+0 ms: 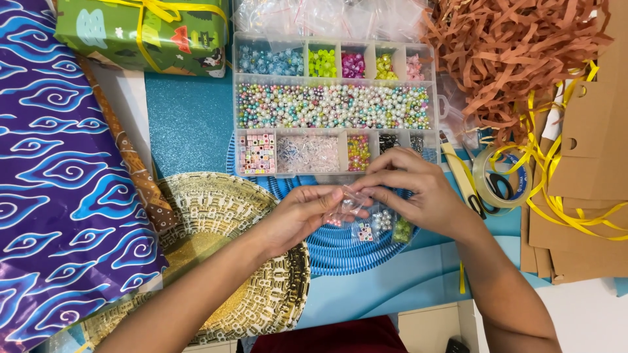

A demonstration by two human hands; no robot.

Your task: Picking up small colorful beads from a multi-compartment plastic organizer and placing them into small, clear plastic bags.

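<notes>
I see a craft table covered in bright things, with a blue sparkly sheet (186,117) in the upper middle of the frame and a round blue ribbed mat (340,252) under my hands. My left hand (302,212) and my right hand (418,193) meet in the middle of the frame, and both pinch a tiny clear plastic bag (353,201) between finger and thumb. The left pinches its left edge and the right pinches its top right edge, so both hands are closed on the bag. I think I am at the step of pulling the little bag open or pressing it shut, but I cannot tell which. The next move needs soft, careful fingers, because the bag is thin and slippery. The bag looks see-through and crinkly, and I cannot tell what is inside it. Just below it, on the blue mat, lie small bags of beads (379,227) with white, silver and green bits. Just above my hands sits a clear bead box (335,104) with many little rooms full of pearly, green, pink and letter beads. A gold round mat (216,216) is at the lower left, purple and blue wrapping paper (59,170) fills the left side, and a green gift box (140,33) sits at the upper left. Orange paper shreds (510,59), yellow ribbon (556,196) and a tape roll (500,180) are on the right.
</notes>
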